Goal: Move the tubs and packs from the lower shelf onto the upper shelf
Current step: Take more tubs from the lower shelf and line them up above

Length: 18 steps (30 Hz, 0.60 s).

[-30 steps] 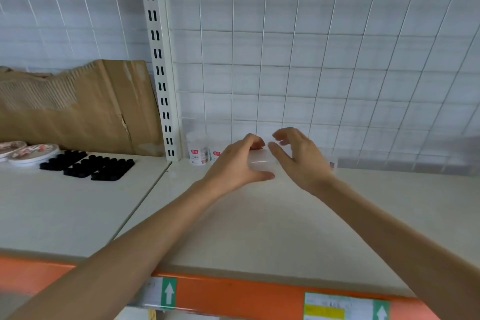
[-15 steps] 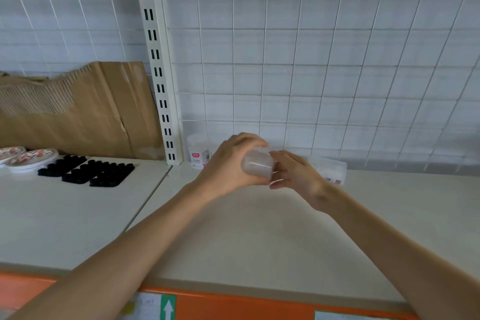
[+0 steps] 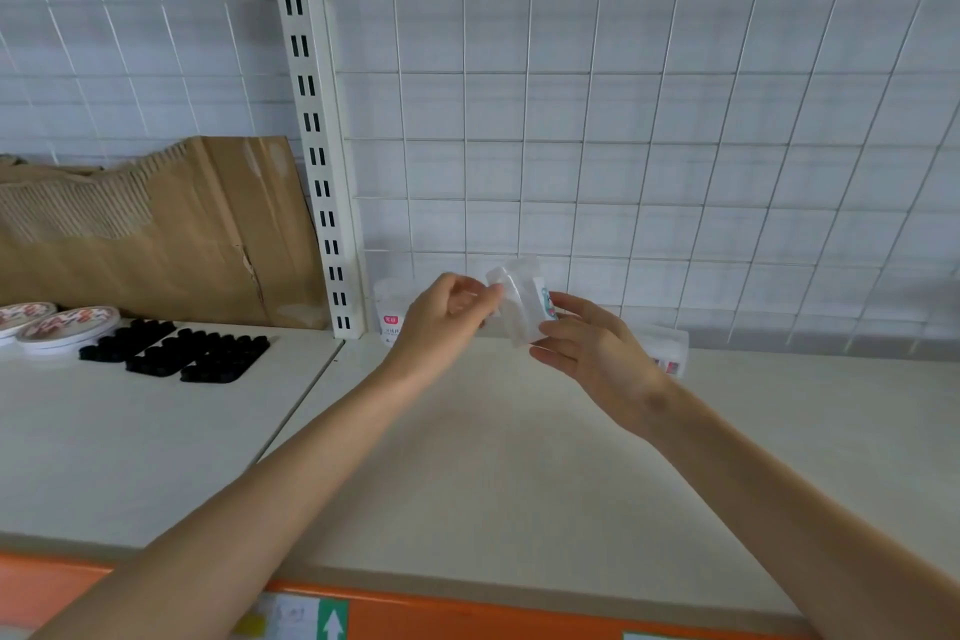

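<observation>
A person's left hand (image 3: 441, 317) pinches and right hand (image 3: 592, 353) cradles a clear labelled tub (image 3: 519, 307), newly tilted above the upper shelf (image 3: 519, 457), still unplaced

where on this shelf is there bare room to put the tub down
Free: the shelf right of the lying tub, along the wire grid; also the whole front strip beneath both arms. Crowded: the back by the post, where the standing tub, left hand, right hand and held tub bunch together.

Shelf (image 3: 467, 457), upright tub (image 3: 389, 309), lying tub (image 3: 671, 354), black trays (image 3: 176, 353)
</observation>
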### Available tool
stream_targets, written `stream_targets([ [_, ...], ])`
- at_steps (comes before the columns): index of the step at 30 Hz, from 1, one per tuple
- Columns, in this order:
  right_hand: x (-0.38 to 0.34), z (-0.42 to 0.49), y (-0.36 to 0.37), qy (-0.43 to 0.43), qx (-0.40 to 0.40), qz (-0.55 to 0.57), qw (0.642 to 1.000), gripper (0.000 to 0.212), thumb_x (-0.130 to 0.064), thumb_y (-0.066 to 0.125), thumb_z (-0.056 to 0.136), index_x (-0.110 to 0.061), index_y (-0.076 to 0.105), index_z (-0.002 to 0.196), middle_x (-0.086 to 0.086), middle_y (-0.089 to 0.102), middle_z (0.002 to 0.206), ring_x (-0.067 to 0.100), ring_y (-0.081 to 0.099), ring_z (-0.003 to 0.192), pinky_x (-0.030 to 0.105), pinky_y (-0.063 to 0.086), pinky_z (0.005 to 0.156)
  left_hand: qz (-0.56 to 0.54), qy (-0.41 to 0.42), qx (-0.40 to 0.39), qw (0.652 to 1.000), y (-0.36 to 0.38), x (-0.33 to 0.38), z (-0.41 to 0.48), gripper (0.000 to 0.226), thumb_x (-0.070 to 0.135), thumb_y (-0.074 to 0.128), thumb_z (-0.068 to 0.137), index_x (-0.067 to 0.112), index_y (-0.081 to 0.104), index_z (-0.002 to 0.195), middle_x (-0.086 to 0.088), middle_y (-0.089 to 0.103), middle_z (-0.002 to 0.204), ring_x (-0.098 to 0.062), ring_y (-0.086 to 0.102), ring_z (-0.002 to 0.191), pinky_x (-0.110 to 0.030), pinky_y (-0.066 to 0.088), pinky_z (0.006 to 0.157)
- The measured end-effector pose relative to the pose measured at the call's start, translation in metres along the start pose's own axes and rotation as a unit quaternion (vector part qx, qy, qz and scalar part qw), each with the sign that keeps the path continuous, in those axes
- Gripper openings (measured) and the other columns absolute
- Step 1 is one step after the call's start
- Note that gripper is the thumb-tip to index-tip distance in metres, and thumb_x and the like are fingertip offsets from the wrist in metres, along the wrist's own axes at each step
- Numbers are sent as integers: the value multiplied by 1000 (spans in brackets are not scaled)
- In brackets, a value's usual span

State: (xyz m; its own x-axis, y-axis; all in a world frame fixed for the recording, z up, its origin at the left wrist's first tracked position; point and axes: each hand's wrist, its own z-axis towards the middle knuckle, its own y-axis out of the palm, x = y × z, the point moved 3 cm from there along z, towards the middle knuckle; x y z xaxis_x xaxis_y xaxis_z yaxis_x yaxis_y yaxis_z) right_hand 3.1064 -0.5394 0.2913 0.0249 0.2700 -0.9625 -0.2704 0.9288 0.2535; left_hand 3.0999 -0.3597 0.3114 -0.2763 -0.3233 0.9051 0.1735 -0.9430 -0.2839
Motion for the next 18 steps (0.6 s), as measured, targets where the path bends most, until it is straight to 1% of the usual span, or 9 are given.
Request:
stream_targets([
  [1,0,-1,1,-7,-12,-21,1000,39,2,59,90,-9,57,128,17,66,123,25,66,110,33,54,94,-25,-24,-26,999,4,-1,-1,32,41,63,94,12,61,108,2,73,97,-11,70,86,-25,52,76],
  [2,0,-1,1,-15,-24,-42,999,39,3,59,90,-10,58,127,14,67,122,24,65,113,32,53,96,-37,-34,-47,998,7,-1,-3,34,41,62,94,11,61,109,0,74,98,-14,72,85,-28,52,75],
  [5,1,-1,-1,-30,-39,-75,996,40,0,63,89,-12,59,127,10,68,121,21,65,113,33,51,98,-31,-23,-62,997,11,1,-4,34,41,68,90,15,62,111,3,74,99,-10,72,84,-24,50,71],
  [8,3,-1,-2,-43,-25,-104,993,48,-6,73,84,-15,57,128,6,66,123,18,66,111,32,54,93,-20,-13,-52,998,10,0,-3,33,39,72,86,18,65,110,5,73,99,-9,71,84,-22,50,69],
  [12,4,-1,-1,-47,-5,-126,991,49,-5,74,83,-16,54,126,4,66,121,16,67,107,32,55,90,-36,-16,-64,997,11,-3,-1,27,32,70,89,16,67,111,3,74,98,-11,71,85,-22,51,70],
  [14,2,-1,-1,-44,-7,-125,991,46,-5,70,86,-17,53,127,2,67,120,17,66,109,31,54,89,-54,-23,-80,995,11,-4,-1,25,28,66,93,14,69,114,5,75,96,-8,70,84,-25,53,76],
  [16,-1,-1,-3,-43,-5,-102,994,38,-4,62,90,-15,55,126,4,69,118,18,65,110,33,52,92,-68,-27,-88,993,10,-5,1,25,25,63,95,15,68,117,5,75,97,-6,70,85,-29,53,82],
  [18,-3,0,-5,-48,-3,-75,996,32,-3,56,93,-13,57,123,7,70,117,21,65,111,35,51,95,-97,-39,-83,991,9,-6,3,34,24,64,95,17,61,127,1,75,103,-11,70,92,-30,53,83],
])
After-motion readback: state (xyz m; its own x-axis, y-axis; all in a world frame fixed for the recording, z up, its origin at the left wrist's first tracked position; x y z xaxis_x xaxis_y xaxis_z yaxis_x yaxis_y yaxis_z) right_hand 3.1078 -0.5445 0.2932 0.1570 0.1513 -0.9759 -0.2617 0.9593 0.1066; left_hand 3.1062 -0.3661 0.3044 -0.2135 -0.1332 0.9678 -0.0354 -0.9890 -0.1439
